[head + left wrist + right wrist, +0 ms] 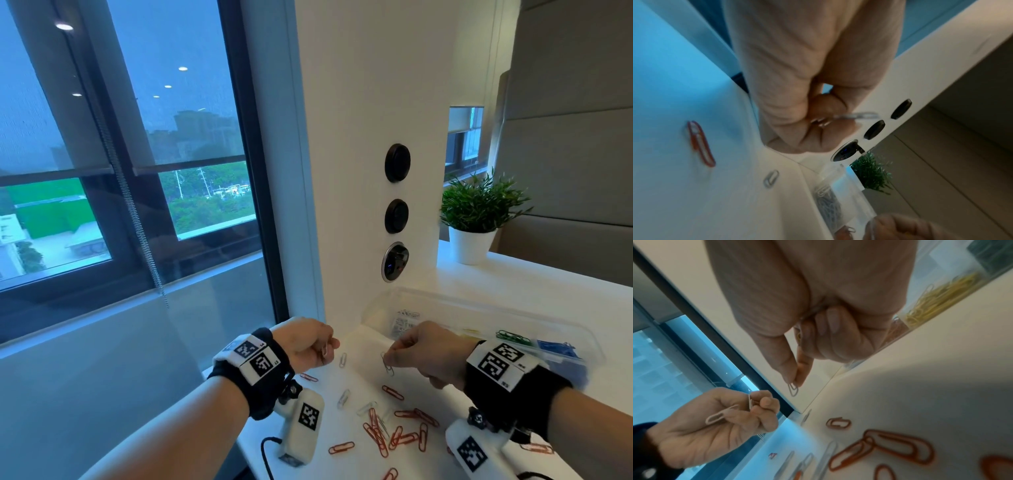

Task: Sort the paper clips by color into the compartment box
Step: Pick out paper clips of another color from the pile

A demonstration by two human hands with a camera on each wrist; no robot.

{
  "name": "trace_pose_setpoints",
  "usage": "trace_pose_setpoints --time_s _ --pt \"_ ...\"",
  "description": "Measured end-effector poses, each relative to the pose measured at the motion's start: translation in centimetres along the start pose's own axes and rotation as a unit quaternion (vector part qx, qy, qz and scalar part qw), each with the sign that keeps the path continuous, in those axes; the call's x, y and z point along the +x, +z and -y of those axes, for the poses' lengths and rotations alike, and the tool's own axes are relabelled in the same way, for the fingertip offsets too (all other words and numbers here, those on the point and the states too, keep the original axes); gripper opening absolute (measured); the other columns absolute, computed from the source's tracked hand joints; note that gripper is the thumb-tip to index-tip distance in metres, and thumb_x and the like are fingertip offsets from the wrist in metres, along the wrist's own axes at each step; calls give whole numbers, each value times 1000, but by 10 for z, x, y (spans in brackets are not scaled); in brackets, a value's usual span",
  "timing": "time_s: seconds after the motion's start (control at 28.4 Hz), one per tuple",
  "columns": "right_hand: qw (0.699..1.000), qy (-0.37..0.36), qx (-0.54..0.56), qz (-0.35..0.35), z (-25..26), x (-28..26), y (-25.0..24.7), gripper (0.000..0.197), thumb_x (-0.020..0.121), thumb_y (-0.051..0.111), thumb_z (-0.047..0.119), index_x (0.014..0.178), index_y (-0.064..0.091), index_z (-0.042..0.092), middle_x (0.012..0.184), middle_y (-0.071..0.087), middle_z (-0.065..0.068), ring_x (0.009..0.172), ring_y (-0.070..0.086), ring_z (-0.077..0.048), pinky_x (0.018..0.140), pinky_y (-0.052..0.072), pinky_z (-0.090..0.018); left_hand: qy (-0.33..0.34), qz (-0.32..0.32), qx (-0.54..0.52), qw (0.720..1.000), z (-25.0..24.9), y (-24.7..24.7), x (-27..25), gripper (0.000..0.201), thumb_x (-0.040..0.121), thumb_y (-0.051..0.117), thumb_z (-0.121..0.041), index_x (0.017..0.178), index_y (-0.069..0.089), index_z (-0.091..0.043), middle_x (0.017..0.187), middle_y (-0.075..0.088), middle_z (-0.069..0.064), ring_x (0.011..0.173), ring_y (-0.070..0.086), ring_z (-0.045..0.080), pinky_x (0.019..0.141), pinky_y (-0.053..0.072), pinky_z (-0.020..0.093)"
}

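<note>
Red paper clips (397,432) lie scattered flat on the near part of the white surface (479,284), some overlapping, with a few silver paper clips (343,397) among them and just beyond. One silver clip (388,366) hangs pinched in the right hand (432,356); the left hand (310,344) holds two pale clips (721,415). The clear compartment box (383,298) lies at the far right, holding silver, yellow, green (513,337) and blue (556,349) clips in separate compartments
</note>
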State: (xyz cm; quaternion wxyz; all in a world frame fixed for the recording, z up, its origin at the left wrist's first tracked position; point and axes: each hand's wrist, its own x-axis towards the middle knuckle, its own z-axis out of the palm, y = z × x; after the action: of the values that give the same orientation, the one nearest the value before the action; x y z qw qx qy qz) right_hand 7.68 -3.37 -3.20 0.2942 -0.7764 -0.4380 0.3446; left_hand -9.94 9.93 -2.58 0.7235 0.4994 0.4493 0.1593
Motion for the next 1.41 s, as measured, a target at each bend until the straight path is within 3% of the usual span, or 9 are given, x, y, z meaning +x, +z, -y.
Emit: trace_pose_setpoints --time_s 0.14,0.32,0.42,0.56,0.74,0.92,1.13,1.27,1.41 --pt "996 26 88 21 -5 3 -3 14 84 76 21 75 70 12 50 29 -1 47 20 -16 48 18 -24 -54 -1 -75 996 -8 1 1 27 79 21 9 75 42 -7 73 48 14 43 32 14 30 27 16" --pt "995 34 89 22 -10 5 -7 15 83 76 20 76 68 11 47 31 1 46 21 -15 47 19 -23 -24 -14 158 987 -12 15 -2 19 89 40 -6 72 46 -11 54 37 1 42 22 10 35 15 15" --pt "997 30 66 16 -12 5 -7 14 83 76 21 77 69 10 46 33 1 44 23 -15 45 22 -23 53 -57 420 904 -7 17 2 14 93 57 -17 89 66 -7 65 48 3 50 38 15 42 33 21" --pt "1000 17 17 12 -12 1 -6 16 81 77 28 81 74 13 44 37 3 42 30 -16 44 29 -24 125 -86 611 777 4 20 5 30 86 71 -31 110 72 -13 108 68 -1 89 60 13 78 52 24" --pt "999 -3 -33 12 -13 -6 -5 19 82 75 35 79 73 16 40 38 9 40 35 -15 44 33 -23 114 -63 692 710 2 33 10 15 89 58 -14 74 57 -13 71 55 0 60 48 12 54 43 20" --pt "991 -51 -126 7 -3 -18 -3 11 82 74 36 80 77 25 48 56 15 41 49 -4 45 39 -16 147 7 677 721 2 20 -5 13 89 58 -15 86 68 -7 77 60 -2 59 51 9 54 48 18" --pt "964 -130 -232 28 17 -11 22 13 84 71 29 91 79 21 63 58 21 61 52 6 48 33 -2 204 102 709 667 12 -4 -27 36 86 72 -28 121 67 -23 91 57 -6 67 42 4 58 32 8" --pt "957 -144 -247 46 18 -4 29 12 81 75 28 89 80 22 55 59 20 55 53 6 50 34 -4 192 119 700 677 14 -4 -31 58 80 78 -35 134 57 -27 97 59 -9 73 42 4 58 29 4" --pt "947 -148 -278 68 15 -2 33 16 75 77 42 88 79 32 68 67 22 73 61 1 74 52 -20 196 121 700 676 18 2 -31 50 84 74 -33 132 61 -24 121 65 0 84 45 5 61 27 1"
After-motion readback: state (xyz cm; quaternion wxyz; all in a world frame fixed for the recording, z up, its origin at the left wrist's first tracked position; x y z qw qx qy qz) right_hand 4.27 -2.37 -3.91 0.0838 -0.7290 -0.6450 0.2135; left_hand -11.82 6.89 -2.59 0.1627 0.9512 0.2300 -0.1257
